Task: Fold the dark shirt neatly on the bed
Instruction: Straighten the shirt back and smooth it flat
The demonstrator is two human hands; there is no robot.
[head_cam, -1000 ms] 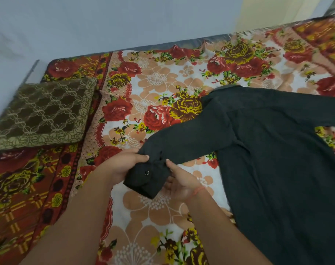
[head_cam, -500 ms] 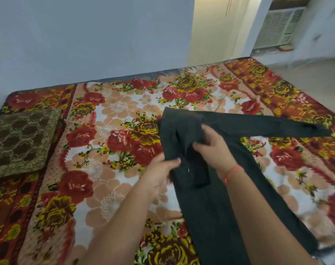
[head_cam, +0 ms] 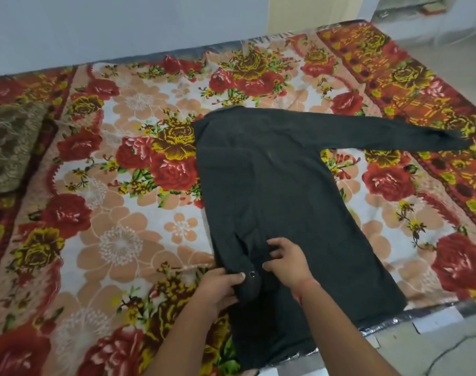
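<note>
The dark shirt [head_cam: 280,191] lies flat on the flowered bed [head_cam: 128,240], collar away from me. Its left sleeve is folded down along the body's left side, the cuff with a small button near my hands. The right sleeve [head_cam: 389,134] stretches out to the far right. My left hand [head_cam: 220,286] pinches the folded sleeve's cuff at the shirt's left edge. My right hand [head_cam: 285,260] presses on the same cuff with curled fingers, a red thread on its wrist.
A brown patterned cushion [head_cam: 9,147] lies at the bed's left side. A pale wall runs behind the bed. The bed's near right edge [head_cam: 394,318] drops to a light floor at the lower right.
The left sleeve, first stretched out to the left in both hands, has been carried over and laid down along the shirt's body. Both hands moved with it toward me.
</note>
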